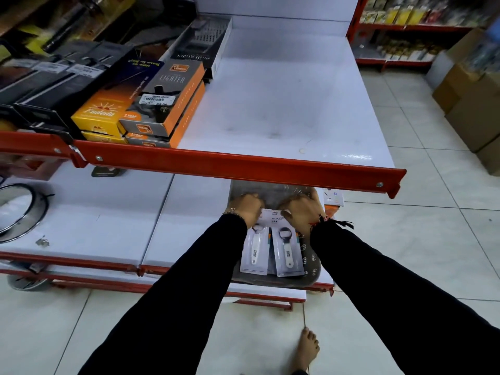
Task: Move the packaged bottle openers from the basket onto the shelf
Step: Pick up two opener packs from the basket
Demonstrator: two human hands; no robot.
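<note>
— Reaching under the red-edged upper shelf (pixel 270 109), both hands sit in the grey basket (pixel 311 269) at about 6 o'clock from that shelf's bare white middle. That is my view from the head camera.

— What do the hands hold?

— My left hand (pixel 247 208) is curled over the top edge of the left packaged bottle opener (pixel 254 251); my right hand (pixel 301 209) is closed on the top of the right packaged opener (pixel 286 250). I cannot tell how firmly either one pinches, since the fingertips are hidden.

— And the packs?

— They lie side by side in the basket, touching or overlapping, white handles pointing toward 6 o'clock. The basket rests on the lower shelf (pixel 108 220).

— Anything else?

— Lighter boxes (pixel 167 101) are stacked at 9 o'clock on the upper shelf. A bare foot (pixel 307 350) stands on the tiled floor (pixel 405 253).
</note>
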